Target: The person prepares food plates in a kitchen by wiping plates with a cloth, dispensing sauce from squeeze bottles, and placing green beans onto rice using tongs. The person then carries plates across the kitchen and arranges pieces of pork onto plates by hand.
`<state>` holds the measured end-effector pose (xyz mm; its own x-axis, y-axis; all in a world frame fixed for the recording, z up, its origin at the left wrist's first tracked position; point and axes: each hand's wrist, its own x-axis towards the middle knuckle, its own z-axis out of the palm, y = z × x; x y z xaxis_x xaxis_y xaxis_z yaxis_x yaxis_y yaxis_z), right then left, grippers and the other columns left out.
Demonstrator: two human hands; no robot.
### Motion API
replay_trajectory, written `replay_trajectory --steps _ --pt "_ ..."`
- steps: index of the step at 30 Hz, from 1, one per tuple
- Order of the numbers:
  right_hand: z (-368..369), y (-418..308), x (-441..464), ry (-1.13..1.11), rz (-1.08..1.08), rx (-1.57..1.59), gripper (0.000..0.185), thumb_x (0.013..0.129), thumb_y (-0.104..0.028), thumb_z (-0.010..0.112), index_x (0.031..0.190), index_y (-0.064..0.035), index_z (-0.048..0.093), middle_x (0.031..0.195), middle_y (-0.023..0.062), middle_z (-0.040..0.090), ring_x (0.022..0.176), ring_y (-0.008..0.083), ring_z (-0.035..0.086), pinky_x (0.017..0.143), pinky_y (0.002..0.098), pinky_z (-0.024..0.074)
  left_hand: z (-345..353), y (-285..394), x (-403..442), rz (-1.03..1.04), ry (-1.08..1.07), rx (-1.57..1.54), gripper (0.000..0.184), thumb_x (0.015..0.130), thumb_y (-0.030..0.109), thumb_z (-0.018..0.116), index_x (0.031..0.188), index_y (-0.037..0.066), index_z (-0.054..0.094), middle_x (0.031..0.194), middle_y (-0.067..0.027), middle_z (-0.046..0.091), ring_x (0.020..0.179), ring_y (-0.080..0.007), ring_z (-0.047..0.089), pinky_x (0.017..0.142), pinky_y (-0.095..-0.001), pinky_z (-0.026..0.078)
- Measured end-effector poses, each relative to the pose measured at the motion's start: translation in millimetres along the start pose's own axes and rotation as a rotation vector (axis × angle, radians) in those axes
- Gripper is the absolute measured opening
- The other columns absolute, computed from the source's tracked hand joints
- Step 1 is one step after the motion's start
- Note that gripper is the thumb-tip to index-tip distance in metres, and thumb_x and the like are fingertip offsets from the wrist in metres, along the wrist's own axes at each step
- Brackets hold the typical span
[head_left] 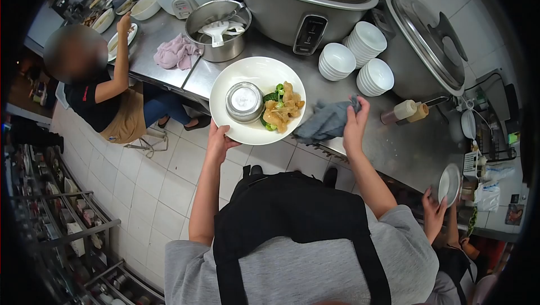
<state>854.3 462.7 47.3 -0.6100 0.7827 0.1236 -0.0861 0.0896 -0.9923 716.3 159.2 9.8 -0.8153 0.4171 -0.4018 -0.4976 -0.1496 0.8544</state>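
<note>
My left hand (pixel 219 143) grips the lower left rim of a white plate (pixel 259 69), thumb on top and fingers beneath. On the plate an upside-down metal bowl (pixel 244 102) sits left of the middle. Beside it lie broccoli (pixel 272 97) and pieces of brown, glazed food (pixel 287 108). To the right of the plate, my right hand (pixel 356 124) holds a bunched grey-blue cloth (pixel 326 122) between thumb and fingers. The cloth hangs close to the plate's right rim, over the counter's front edge.
Behind the plate stand a steel pot (pixel 220 49) with white paddles, a large rice cooker (pixel 306 10) and stacked white bowls (pixel 337 60). Squeeze bottles (pixel 406 111) are at right. One person (pixel 104 88) sits at left; another person's hands (pixel 436 209) hold a bowl at far right.
</note>
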Motion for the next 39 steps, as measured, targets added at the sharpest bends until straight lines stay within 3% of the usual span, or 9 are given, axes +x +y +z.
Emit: replay_trajectory --steps 2,3,5,9,17,19,23,29,39 --pt "-13.7 15.5 -3.4 -0.080 -0.382 -0.547 0.030 0.084 -0.016 0.054 0.107 0.0005 0.044 0.105 0.0153 0.046 0.101 0.0296 0.044 0.089 0.0357 0.0335 -4.0 -1.3 5.3 0.025 -0.014 -0.028 0.060 0.082 0.013 0.041 0.136 0.014 0.015 0.113 -0.0180 0.051 0.085 -0.0276 0.064 0.061 -0.0379 0.057" --pt "-13.8 18.8 -13.6 -0.081 -0.388 -0.542 0.030 0.084 -0.016 0.054 0.107 0.0005 0.044 0.105 0.0153 0.046 0.101 0.0296 0.044 0.089 0.0357 0.0335 -4.5 -0.3 7.5 0.045 -0.032 -0.060 0.061 0.083 0.014 0.042 0.136 0.015 0.012 0.113 -0.0180 0.052 0.084 -0.0271 0.064 0.060 -0.0372 0.057" --pt "-11.0 23.2 -31.5 -0.390 -0.510 -1.148 0.034 0.082 -0.023 0.058 0.104 -0.0007 0.047 0.099 0.0167 0.045 0.096 0.0308 0.044 0.081 0.0350 0.0356 14.6 -3.6 -9.1 0.072 0.049 -0.113 0.062 0.084 0.014 0.043 0.137 0.015 0.010 0.114 -0.0184 0.050 0.084 -0.0272 0.064 0.060 -0.0373 0.057" --pt "7.6 35.8 8.8 -0.456 -0.425 -1.222 0.024 0.079 -0.025 0.060 0.087 -0.0033 0.052 0.087 0.0121 0.052 0.087 0.0295 0.050 0.073 0.0395 0.0379 38.9 -22.8 -24.4 0.192 0.157 -0.079 0.066 0.084 0.011 0.043 0.137 0.017 0.004 0.121 -0.0193 0.043 0.088 -0.0288 0.062 0.063 -0.0384 0.057" --pt "41.8 16.8 71.4 -0.555 -0.533 -1.091 0.018 0.078 -0.013 0.058 0.091 -0.0033 0.051 0.088 0.0144 0.052 0.088 0.0308 0.051 0.075 0.0399 0.0403 -23.2 25.0 17.1 0.004 -0.119 0.095 0.066 0.073 0.005 0.045 0.134 0.016 0.021 0.113 -0.0136 0.051 0.084 -0.0249 0.064 0.060 -0.0367 0.058" --pt "53.5 22.0 92.1 -0.622 -0.689 -0.657 0.023 0.073 -0.004 0.056 0.095 -0.0018 0.049 0.092 0.0145 0.051 0.092 0.0321 0.051 0.080 0.0375 0.0405 -42.7 33.6 35.4 0.005 -0.129 0.104 0.064 0.073 0.005 0.046 0.134 0.015 0.025 0.110 -0.0118 0.053 0.081 -0.0223 0.064 0.059 -0.0368 0.058" --pt "95.5 5.7 113.8 -0.853 -0.489 -0.512 0.024 0.069 0.005 0.052 0.091 -0.0046 0.057 0.095 0.0119 0.051 0.096 0.0283 0.051 0.084 0.0352 0.0401 -61.3 50.7 57.6 -0.090 -0.272 0.143 0.070 0.072 0.002 0.049 0.137 0.010 0.023 0.116 -0.0113 0.050 0.087 -0.0221 0.064 0.059 -0.0345 0.059" --pt "147.2 24.5 126.5 -0.960 -0.642 -0.733 0.025 0.072 0.006 0.047 0.087 -0.0077 0.063 0.095 0.0088 0.046 0.098 0.0248 0.049 0.086 0.0331 0.0391 -58.2 60.3 60.1 -0.098 -0.304 0.181 0.073 0.071 0.007 0.051 0.138 0.014 0.022 0.114 -0.0099 0.051 0.088 -0.0205 0.062 0.061 -0.0355 0.058" --pt "78.6 27.1 82.0 -1.036 -0.215 -0.623 0.031 0.070 0.000 0.045 0.090 -0.0100 0.066 0.090 0.0094 0.053 0.090 0.0233 0.053 0.085 0.0320 0.0400 -57.7 58.8 58.1 -0.091 -0.314 0.139 0.075 0.071 0.006 0.050 0.139 0.013 0.021 0.115 -0.0088 0.050 0.086 -0.0196 0.063 0.059 -0.0347 0.058"
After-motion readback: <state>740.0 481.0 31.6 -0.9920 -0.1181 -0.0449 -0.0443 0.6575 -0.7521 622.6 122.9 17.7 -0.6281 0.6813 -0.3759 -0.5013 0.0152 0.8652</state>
